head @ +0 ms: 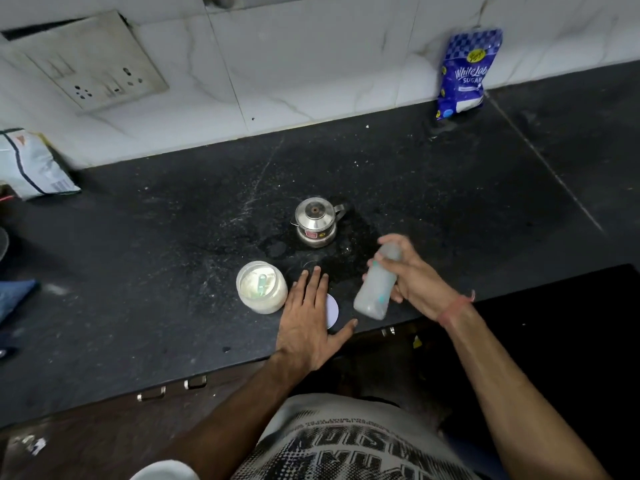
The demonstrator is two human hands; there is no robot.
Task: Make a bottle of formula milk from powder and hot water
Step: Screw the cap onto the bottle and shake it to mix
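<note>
My right hand (414, 277) grips a baby bottle (375, 287), tilted above the black counter (173, 237) and blurred, holding cloudy whitish liquid. My left hand (311, 317) lies flat on the counter with fingers spread, partly covering a white round lid (333, 310). Just left of it stands an open jar of white powder (261, 287) with a pale green scoop inside. A small steel kettle (316, 221) with its lid on stands behind, centre of the counter.
A blue sugar bag (464, 72) leans on the tiled wall at the back right. A grey pouch (31, 164) lies at the far left under a switch plate (93, 60). Drawer handles (173, 388) line the front below the counter's edge.
</note>
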